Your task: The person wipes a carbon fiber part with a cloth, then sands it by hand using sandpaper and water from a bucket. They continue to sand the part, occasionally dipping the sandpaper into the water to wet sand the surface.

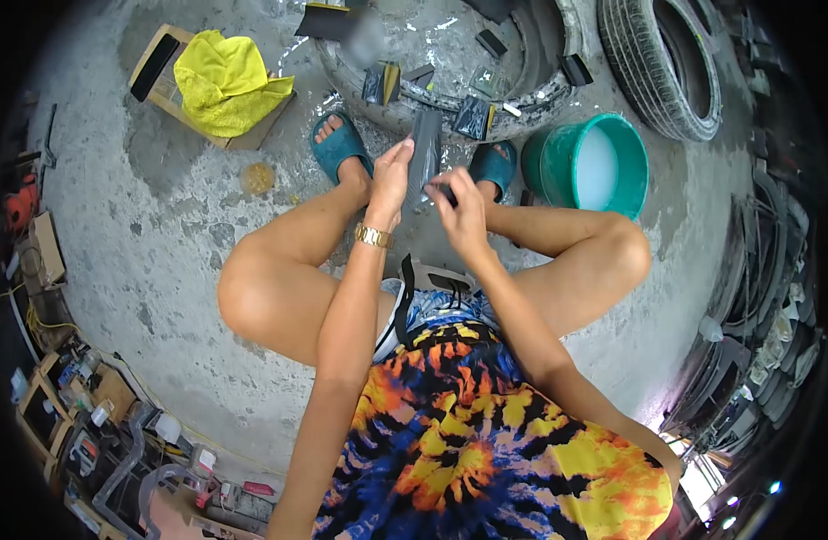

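My left hand (391, 184), with a gold watch on its wrist, is closed on the edge of a long, wet-looking dark grey strip (425, 144). The strip points away from me, between my feet. My right hand (465, 209) is closed at the near right side of the strip. A small dark piece (444, 192) shows between its fingers; its kind is hard to make out. Just beyond the strip, a wet tire (531, 121) lies flat, and several short black pieces, among them a black piece with a yellowish edge (472, 118), rest on it.
A green bucket (550, 162) of whitish liquid stands to the right. At the left, a yellow cloth (220, 85) and a black phone-like slab (154, 67) lie on a cardboard box (243, 139). Another tire (643, 72) is at upper right. Clutter lines both sides.
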Demonstrator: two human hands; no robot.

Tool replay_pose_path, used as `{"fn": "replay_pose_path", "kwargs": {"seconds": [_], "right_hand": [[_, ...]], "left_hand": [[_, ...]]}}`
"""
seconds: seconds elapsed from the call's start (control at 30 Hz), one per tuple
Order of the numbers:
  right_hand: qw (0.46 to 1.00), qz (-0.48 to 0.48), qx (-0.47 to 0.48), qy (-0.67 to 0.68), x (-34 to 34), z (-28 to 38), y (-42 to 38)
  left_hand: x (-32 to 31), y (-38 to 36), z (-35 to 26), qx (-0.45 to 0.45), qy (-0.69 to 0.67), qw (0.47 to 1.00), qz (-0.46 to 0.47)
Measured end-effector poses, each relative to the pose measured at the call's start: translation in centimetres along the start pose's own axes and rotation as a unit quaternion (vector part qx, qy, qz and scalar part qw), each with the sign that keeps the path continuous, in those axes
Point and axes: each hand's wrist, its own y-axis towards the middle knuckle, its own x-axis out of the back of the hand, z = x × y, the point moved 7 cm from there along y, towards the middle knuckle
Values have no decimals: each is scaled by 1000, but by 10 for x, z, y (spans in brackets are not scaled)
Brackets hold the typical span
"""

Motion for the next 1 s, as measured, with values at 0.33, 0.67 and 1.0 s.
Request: {"fn": "replay_pose_path", "kwargs": {"seconds": [0.33,0.67,1.0], "right_hand": [[998,-43,-38,15,-2,-25,12],[999,-15,0,-42,-1,-24,39],[991,-16,-1,-130,-12,-37,70]], "left_hand": [[3,2,-2,-3,34,999,-3],[2,-3,5,1,26,1000,-17],[2,0,10,-10,42,999,3]]}}
